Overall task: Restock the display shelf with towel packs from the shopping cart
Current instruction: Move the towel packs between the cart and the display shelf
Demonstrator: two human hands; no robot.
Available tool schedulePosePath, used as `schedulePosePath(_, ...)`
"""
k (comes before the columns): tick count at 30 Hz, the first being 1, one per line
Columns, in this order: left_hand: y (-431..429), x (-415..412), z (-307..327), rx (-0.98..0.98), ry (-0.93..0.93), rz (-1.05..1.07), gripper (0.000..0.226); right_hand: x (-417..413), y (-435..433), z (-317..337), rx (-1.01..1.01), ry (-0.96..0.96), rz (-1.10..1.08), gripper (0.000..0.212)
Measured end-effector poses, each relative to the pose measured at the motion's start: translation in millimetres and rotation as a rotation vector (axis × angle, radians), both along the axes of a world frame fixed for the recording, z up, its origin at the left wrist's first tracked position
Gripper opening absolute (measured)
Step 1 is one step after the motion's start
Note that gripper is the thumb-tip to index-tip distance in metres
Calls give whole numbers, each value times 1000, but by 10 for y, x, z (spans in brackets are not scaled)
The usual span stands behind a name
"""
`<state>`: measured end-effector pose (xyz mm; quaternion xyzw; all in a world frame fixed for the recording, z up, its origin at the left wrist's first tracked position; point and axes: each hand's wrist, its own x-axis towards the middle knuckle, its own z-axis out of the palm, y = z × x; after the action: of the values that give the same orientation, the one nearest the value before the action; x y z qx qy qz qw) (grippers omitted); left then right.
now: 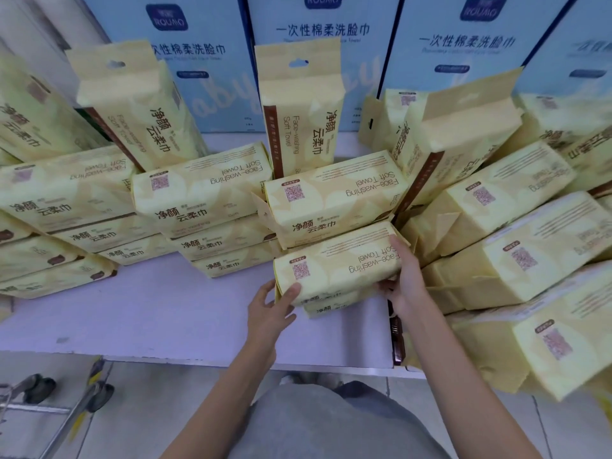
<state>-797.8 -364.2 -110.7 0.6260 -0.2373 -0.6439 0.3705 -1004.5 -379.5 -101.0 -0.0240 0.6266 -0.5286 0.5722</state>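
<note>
Seating one towel pack on the front pile, both hands engaged.
I have the left hand [275, 306] and right hand [405, 279] curled round the ends of the towel pack [334, 263], which rests on one lower pack [331, 306] at the shelf [165, 309] front. I judge the edges want squaring before release. Count: four blue boxes [463, 61] behind, at least three upright packs [298, 104].

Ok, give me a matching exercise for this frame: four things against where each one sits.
Things:
1 held pack
2 blue boxes
3 cart
4 upright packs

Places:
A lower left, below the shelf
B between the left hand and right hand
C standing just behind the flat stacks
D rearmost row

Pairs: 1-B, 2-D, 3-A, 4-C.
</note>
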Motion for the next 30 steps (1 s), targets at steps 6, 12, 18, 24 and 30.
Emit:
schedulePosePath(6,-2,-161,-104,11,-64,-32,40,40,-38,-132,53,94,-171,33)
schedulePosePath(12,-40,-177,-163,-28,-168,-90,40,76,18,-247,33,132,-221,43)
schedulePosePath(18,-71,-209,-171,-137,-250,-145,35,99,63,-315,3,163,-253,43)
schedulePosePath(24,-117,-139,-245,-129,-326,-235,47,128,50,-346,19,208,-228,48)
schedulePosePath(30,-171,-133,-284,-122,-336,-239,49,201,169,-419,-39,394,-121,57)
